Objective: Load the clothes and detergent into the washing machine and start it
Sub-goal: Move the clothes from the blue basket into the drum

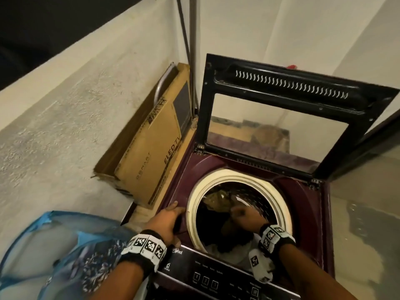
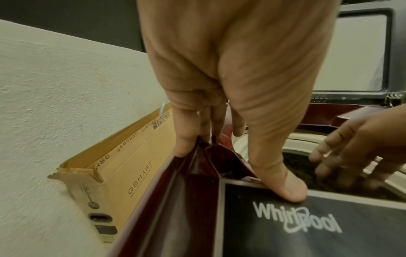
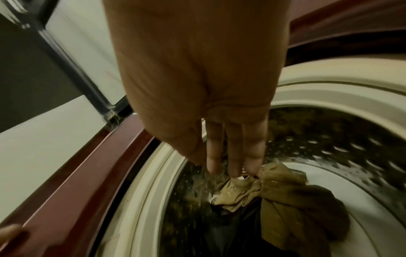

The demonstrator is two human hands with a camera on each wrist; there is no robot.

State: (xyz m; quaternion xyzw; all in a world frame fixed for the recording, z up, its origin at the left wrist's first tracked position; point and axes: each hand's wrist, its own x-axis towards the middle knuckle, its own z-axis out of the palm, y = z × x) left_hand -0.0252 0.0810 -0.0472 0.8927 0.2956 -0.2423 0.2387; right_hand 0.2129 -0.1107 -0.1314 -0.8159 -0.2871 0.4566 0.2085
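Olive clothes [image 3: 283, 187] were loosely touched by the right hand [image 3: 197, 87]'s straight fingers; the left hand [image 2: 219, 78] was braced open on the washing machine [image 2: 285, 219]. Fabric left over the drum rim [image 3: 329, 90] could be snagged.

This is a home laundry corner, a narrow nook between rough plastered walls [image 1: 65, 118]. A maroon top-loading washer [image 1: 303, 213] stands in it with its glass lid [image 1: 277, 126] raised and clothes [image 3: 285, 200] in the perforated drum [image 3: 329, 139]; the panel [image 2: 307, 226] at its front edge reads Whirlpool. Household storage fills the gap by the washer's left edge: a flattened cardboard TV box [image 1: 147, 161] leans against the wall. A blue mesh laundry basket [image 1: 43, 252] sits at the washer's front left corner. Pipes [image 1: 191, 40] run up the back corner of the nook.
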